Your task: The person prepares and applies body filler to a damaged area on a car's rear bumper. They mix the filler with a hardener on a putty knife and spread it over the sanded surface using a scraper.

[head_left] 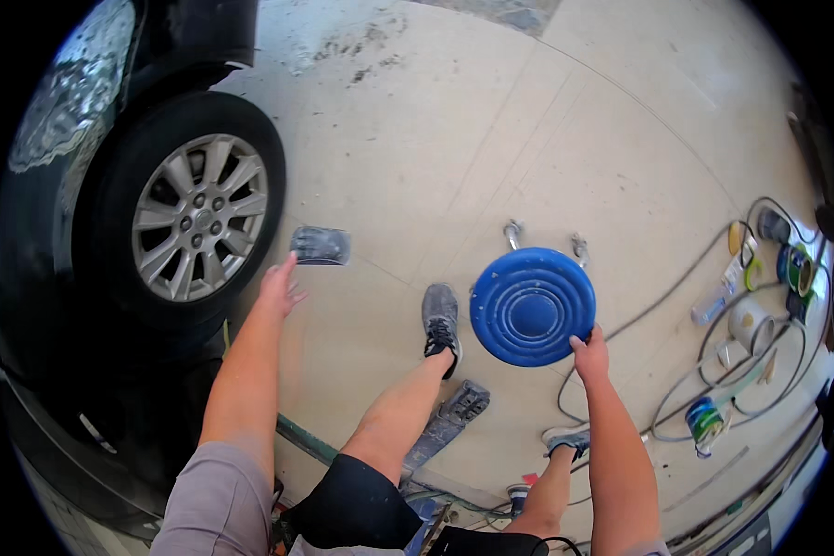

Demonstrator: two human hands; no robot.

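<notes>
My right hand [591,355] grips the near right rim of a round blue stool seat [534,310], thumb on top and fingers curled under the edge. Ridged rings and white specks mark the seat; two metal casters [513,233] show beyond its far rim. On the left, my left hand [280,287] reaches out with fingers spread, holding nothing. Its fingertips are nearest a small dusty grey rectangular piece [322,246] on the floor; I cannot tell whether they touch. Beside that hand stands a dark car's wheel [199,218] with a silver multi-spoke rim.
Cables and a hose [663,408] loop over the right-hand floor among tape rolls [704,419], a plastic bottle [712,304] and a white cylindrical container [751,326]. Between my legs lies a dusty grey beam-like piece [449,422]. A green bar [308,437] lies near my left leg.
</notes>
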